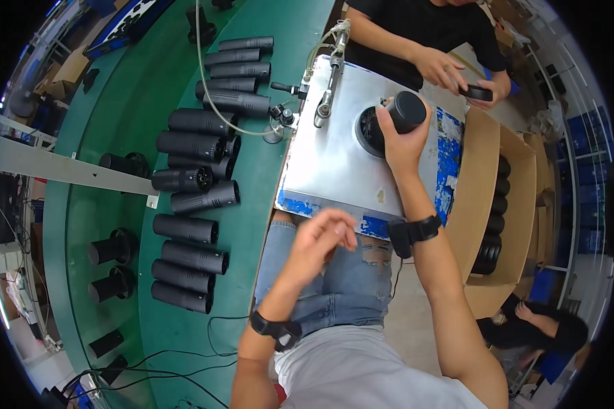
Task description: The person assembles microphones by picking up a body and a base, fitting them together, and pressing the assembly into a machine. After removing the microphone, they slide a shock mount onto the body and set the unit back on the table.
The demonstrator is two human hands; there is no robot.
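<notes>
My right hand (pixel 407 133) is wrapped round a black cylindrical housing (pixel 409 111), its flat round end facing up. It is held tilted over a round black fixture (pixel 370 131) on the silver metal work plate (pixel 341 163). Whether the housing touches the fixture, I cannot tell. My left hand (pixel 323 235) hovers above my lap at the plate's near edge, its fingers loosely curled and a little apart, nothing seen in them. Several black ribbed tubes (pixel 191 144) lie in a column on the green bench (pixel 252 204) to the left.
A metal clamp arm (pixel 329 85) with clear hoses stands at the plate's far left. An open cardboard box (pixel 481 198) holding black parts is at right. Across the plate, a co-worker's hands (pixel 457 78) hold a black round piece (pixel 477 93). Dark cables (pixel 164 371) cross the near bench.
</notes>
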